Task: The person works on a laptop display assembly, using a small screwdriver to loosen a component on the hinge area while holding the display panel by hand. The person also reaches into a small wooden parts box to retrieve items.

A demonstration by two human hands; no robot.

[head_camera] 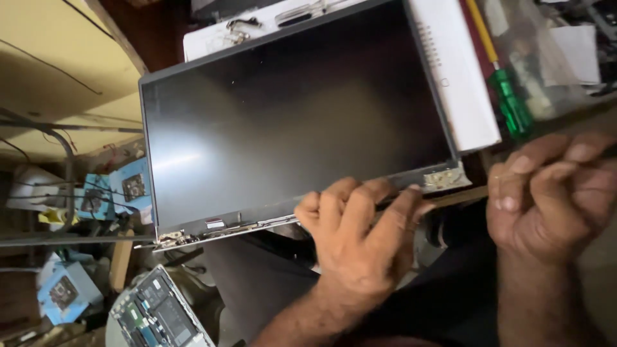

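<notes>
A dark laptop screen panel [289, 122] with bare metal hinges at its lower corners is held tilted over my lap. My left hand [357, 238] grips its lower edge near the middle, fingers curled over the bezel. My right hand [553, 193] is closed beside the panel's lower right hinge [443, 178], apart from it; whether it holds something thin I cannot tell. A white laptop lid or base [456, 77] lies under the panel's upper right side.
A green-handled screwdriver [511, 106] with a yellow shaft lies at the upper right. An opened laptop base [157, 315] showing its circuit boards sits at the lower left. Blue small boxes [64, 292] and cables clutter the left. A yellowish board [58, 64] is at the upper left.
</notes>
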